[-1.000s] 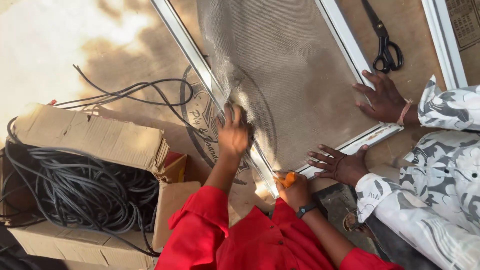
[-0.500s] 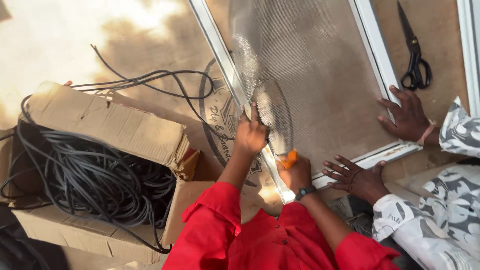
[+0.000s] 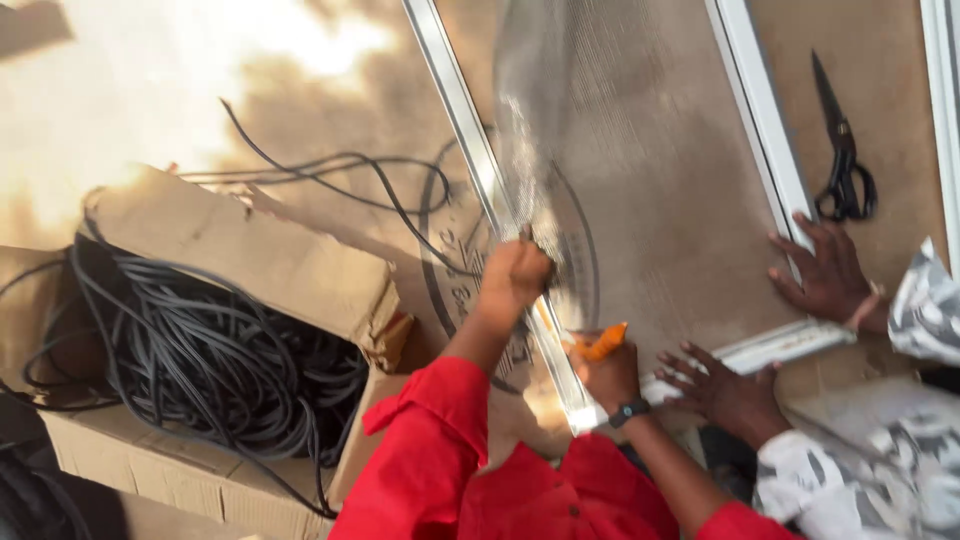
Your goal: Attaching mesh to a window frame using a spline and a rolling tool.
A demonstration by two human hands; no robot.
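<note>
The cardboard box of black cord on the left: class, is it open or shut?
Open. The cardboard box has its flaps folded outward, and the coiled black cord shows inside, with loose strands trailing over the rim onto the floor.

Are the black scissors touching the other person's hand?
Apart. The head view shows the black scissors lying on the brown board, with a bare strip of board between their handles and the other person's hand below them.

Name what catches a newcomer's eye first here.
The red-sleeved person's left hand grips mesh screen against a white frame at centre, while the right hand holds an orange tool. A cardboard box of black cord sits left; scissors lie upper right.
</note>
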